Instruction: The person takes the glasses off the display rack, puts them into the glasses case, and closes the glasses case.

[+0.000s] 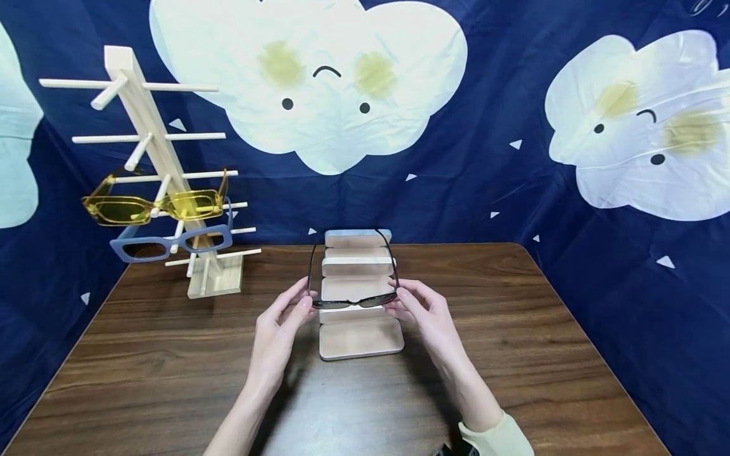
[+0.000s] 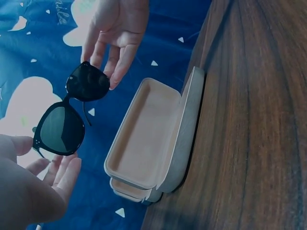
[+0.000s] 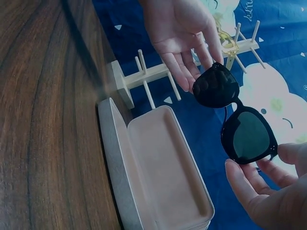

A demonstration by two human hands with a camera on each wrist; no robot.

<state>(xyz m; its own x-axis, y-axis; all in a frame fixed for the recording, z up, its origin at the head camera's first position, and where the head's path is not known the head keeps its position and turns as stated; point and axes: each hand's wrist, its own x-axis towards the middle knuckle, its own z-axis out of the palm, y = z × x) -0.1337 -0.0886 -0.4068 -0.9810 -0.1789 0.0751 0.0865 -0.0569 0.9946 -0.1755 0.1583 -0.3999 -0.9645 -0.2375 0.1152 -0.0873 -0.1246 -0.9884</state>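
Observation:
Black sunglasses [image 1: 379, 300] with dark lenses are held up between my two hands, temples unfolded and pointing away from me. My left hand [image 1: 276, 335] pinches one end of the frame near the hinge. At the other end, my right hand [image 1: 431, 324] pinches the frame between thumb and fingers. Under and behind the sunglasses stand several open glasses cases [image 1: 362, 340] in a row, with pale pinkish linings. From the left wrist, the sunglasses [image 2: 60, 127] appear apart from the nearest case [image 2: 144, 136]. The right wrist view also shows both hands on the sunglasses [image 3: 247, 136].
A wooden peg stand [image 1: 145, 120] rises at the back left. Yellow glasses [image 1: 191, 204] and blue-framed glasses [image 1: 142, 248] hang on its lower pegs. Behind the brown wooden table [image 1: 513, 354] hangs a dark blue cloth [image 1: 485, 183] with white clouds.

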